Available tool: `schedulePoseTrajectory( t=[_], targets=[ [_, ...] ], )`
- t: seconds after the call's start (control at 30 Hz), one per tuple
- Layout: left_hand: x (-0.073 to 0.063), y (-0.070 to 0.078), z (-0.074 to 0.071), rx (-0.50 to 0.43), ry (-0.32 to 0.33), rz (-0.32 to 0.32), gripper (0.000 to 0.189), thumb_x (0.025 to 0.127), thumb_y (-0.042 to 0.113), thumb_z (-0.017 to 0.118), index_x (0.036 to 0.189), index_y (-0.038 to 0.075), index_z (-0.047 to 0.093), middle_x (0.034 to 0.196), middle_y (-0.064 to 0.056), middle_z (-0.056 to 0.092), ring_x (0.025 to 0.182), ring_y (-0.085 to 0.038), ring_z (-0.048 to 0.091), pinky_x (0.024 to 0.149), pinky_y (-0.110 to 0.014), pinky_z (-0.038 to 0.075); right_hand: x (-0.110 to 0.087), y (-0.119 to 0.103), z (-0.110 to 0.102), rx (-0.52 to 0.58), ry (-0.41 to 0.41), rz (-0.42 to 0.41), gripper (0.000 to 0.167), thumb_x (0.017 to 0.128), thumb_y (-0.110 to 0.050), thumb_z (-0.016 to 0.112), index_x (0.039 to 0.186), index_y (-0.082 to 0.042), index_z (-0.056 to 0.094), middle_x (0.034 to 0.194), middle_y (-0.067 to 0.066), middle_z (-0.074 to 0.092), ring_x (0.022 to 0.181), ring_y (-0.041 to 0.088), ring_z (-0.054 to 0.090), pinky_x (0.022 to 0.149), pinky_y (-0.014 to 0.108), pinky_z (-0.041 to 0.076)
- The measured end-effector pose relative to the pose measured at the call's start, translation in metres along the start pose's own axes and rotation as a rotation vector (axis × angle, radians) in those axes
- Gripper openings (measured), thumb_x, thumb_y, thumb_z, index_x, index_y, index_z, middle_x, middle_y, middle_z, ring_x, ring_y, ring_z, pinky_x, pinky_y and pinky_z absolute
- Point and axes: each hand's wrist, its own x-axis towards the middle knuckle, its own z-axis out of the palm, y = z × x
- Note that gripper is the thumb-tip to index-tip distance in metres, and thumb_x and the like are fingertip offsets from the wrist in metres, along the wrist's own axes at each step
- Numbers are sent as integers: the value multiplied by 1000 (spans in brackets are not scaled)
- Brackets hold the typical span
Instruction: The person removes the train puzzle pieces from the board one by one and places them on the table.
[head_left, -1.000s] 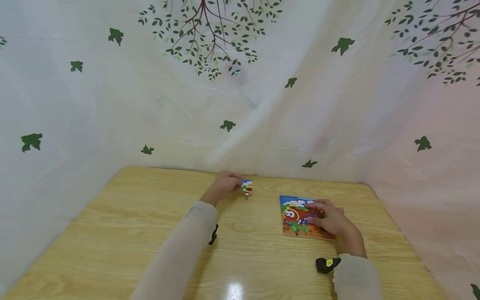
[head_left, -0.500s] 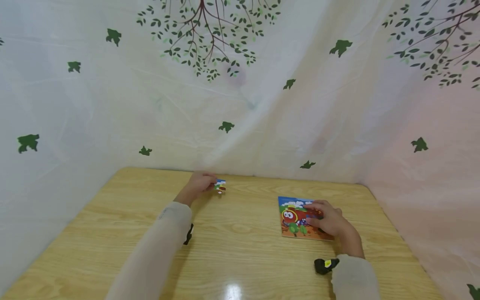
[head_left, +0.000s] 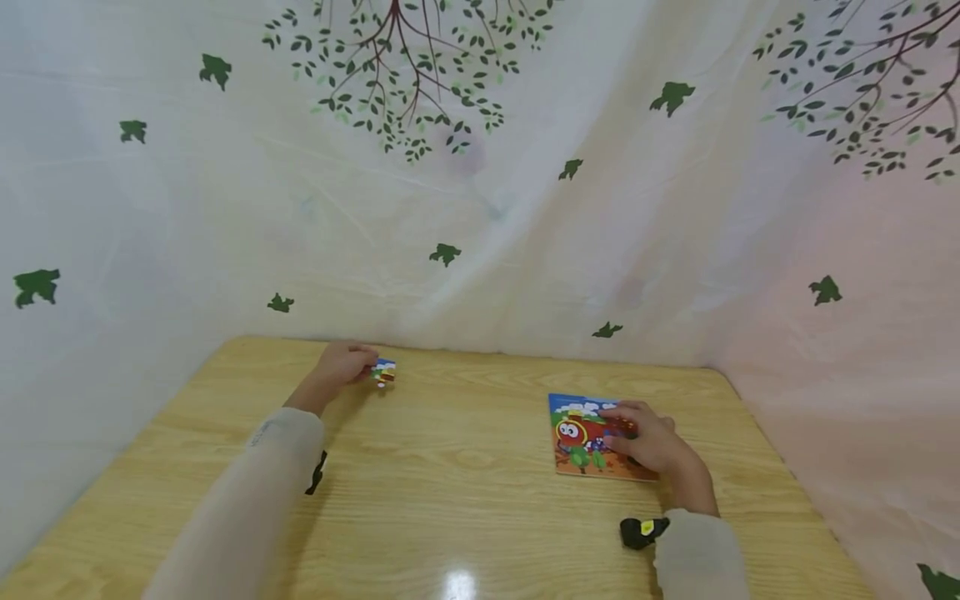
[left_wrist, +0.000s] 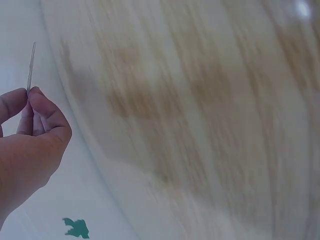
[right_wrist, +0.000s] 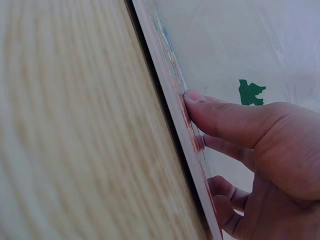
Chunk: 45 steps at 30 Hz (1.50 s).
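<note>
My left hand (head_left: 347, 365) pinches a small jigsaw puzzle piece (head_left: 384, 372) between thumb and fingers, over the back left of the table. Seen edge-on in the left wrist view, the piece (left_wrist: 31, 65) is a thin sliver standing up from the fingertips. To the right lies a square picture puzzle (head_left: 577, 437) with a red big-eyed cartoon character, blue sky and green leaves. My right hand (head_left: 651, 437) rests on its right half and covers part of the picture. In the right wrist view, thumb and fingertips of that hand (right_wrist: 250, 145) touch the puzzle's face (right_wrist: 167, 100).
The wooden table (head_left: 450, 467) runs back to a pale curtain (head_left: 420, 250) printed with branches and green leaves. Both wrists carry black camera straps; the right camera (head_left: 643, 532) hangs beside the sleeve, just in front of the puzzle.
My left hand has moved left along the table's back edge with the puzzle piece. My right hand stays on the puzzle, and the head view has shifted slightly.
</note>
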Motion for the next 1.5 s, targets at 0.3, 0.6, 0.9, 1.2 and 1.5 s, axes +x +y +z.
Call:
schedulePoseTrajectory(
  t=[0.3,0.6,0.9,1.2,1.5],
  targets=[
    [-7,-8,-20,28,9,-19,40,103,13,58,133,-13,58,103,-8,66,80,-8,59,78,-26,55,-1,-1,0,25,-2,19,43,97,-22,72,137,-11,64,151,28,38,130,54,30,101,69,21],
    [-5,-24,-27,251,3,31,30,98,6,59,123,-11,66,102,-14,69,82,-15,59,69,-26,50,-1,-1,2,23,-3,48,43,98,-23,71,139,-13,64,154,26,35,126,53,27,99,70,29],
    [-6,-29,-31,458,22,110,24,95,9,65,111,-6,72,104,-17,71,88,-23,62,72,-30,51,-1,-8,1,5,-15,94,46,97,-24,72,141,-15,62,156,25,35,128,53,27,100,72,30],
    [0,-29,-31,509,27,186,19,93,9,67,105,-5,73,102,-18,72,91,-27,63,82,-39,52,-1,-9,-3,-2,-15,106,47,96,-23,73,141,-15,62,155,25,36,130,55,26,101,73,30],
    [1,-29,-31,517,11,193,20,94,10,70,107,-6,72,103,-19,72,93,-28,64,85,-42,53,0,-6,-1,21,4,93,44,97,-22,73,139,-13,64,154,26,36,128,52,27,100,71,29]
  ],
)
